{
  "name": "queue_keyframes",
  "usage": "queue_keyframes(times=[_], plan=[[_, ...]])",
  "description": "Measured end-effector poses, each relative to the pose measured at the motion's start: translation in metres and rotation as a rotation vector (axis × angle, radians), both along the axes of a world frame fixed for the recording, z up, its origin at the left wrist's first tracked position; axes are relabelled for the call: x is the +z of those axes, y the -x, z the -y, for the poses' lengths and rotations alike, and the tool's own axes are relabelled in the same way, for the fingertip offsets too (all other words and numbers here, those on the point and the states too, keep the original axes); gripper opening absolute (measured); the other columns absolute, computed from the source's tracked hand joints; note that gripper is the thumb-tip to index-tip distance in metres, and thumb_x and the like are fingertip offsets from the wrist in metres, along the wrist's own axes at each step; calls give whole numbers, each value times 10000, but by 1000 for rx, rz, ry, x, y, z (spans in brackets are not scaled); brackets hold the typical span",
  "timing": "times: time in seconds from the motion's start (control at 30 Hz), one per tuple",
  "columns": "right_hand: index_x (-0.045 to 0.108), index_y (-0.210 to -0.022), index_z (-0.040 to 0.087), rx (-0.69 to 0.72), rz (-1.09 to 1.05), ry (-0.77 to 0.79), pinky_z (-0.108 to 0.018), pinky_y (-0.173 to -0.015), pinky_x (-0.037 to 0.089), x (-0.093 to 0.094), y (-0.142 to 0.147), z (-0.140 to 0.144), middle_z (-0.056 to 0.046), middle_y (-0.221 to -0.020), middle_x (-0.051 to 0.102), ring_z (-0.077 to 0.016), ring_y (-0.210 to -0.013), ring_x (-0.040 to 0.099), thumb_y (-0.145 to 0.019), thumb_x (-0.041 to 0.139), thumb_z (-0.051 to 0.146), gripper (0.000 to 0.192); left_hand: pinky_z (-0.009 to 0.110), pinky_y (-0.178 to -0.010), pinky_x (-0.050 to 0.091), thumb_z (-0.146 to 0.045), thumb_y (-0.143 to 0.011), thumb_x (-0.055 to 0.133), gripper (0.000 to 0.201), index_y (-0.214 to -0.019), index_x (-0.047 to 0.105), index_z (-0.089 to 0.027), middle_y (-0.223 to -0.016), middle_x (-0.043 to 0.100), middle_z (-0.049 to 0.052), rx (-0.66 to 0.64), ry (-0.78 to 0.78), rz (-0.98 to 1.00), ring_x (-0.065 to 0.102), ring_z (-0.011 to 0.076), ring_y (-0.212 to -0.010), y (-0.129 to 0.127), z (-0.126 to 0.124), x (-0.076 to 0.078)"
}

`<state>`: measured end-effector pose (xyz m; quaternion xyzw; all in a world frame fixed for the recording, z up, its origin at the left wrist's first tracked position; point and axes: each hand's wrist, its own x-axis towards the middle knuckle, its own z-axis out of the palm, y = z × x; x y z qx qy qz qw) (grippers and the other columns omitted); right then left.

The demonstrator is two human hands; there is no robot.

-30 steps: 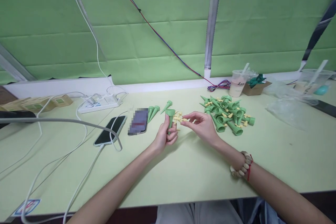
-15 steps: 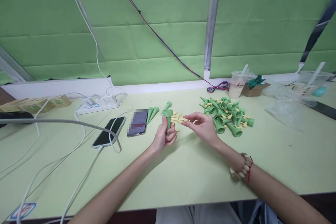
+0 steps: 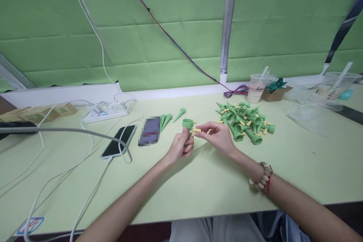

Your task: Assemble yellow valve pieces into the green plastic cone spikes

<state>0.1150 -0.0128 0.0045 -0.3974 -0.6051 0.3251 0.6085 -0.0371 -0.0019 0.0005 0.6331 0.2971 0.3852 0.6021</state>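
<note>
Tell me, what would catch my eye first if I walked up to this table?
Probably the two bare hands at the middle of the pale green table: the left hand grips a green cone upright, and the right hand pinches a small yellow piece against its rim. Just right of them lies a heap of cones, and to the left two phones amid white cables.

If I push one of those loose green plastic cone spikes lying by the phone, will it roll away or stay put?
The loose green plastic cone spike lies on its side, so it would probably roll in a curve around its tip. It looks hollow and light, so likely stiff and easily nudged on the smooth table.
</note>
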Motion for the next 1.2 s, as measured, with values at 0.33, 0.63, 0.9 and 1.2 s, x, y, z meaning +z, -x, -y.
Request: queue_keyframes(times=[0.33,0.63,0.9,1.2], plan=[[623,-548,149,155,4,161,-206,-425,365,-4,1,2,-11,-487,587,-77,-403,452,-746,546,529,436,198,-351,121,-719,-733,302,567,-513,265,-197,-440,139,-87,-9,-95,-105,149,38,-366,3,0,-1],[436,-415,169,232,-49,284,-215,-460,374,-16,8,1,18,-372,439,-74,-370,428,-787,357,648,612,210,-357,155,-664,-779,300,549,-521,317,-181,-423,210,-72,-104,-95,-239,172,43,-366,7,-4,-3],[300,-410,200,371,-145,487,-205,-379,310,-20,12,-3,72,-353,296,-52,-327,320,-676,490,685,586,229,-423,161,-612,-790,350,543,-480,304,-169,-448,232,-53,-118,-302,-486,204,56,-419,13,-10,0],[331,-499,197,480,-204,461,-218,-398,329,-21,10,-6,50,-436,373,-75,-369,393,-753,383,676,545,233,-475,264,-526,-826,324,458,-547,415,-175,-454,345,-35,231,-402,-530,324,103,-457,10,-9,-6]])
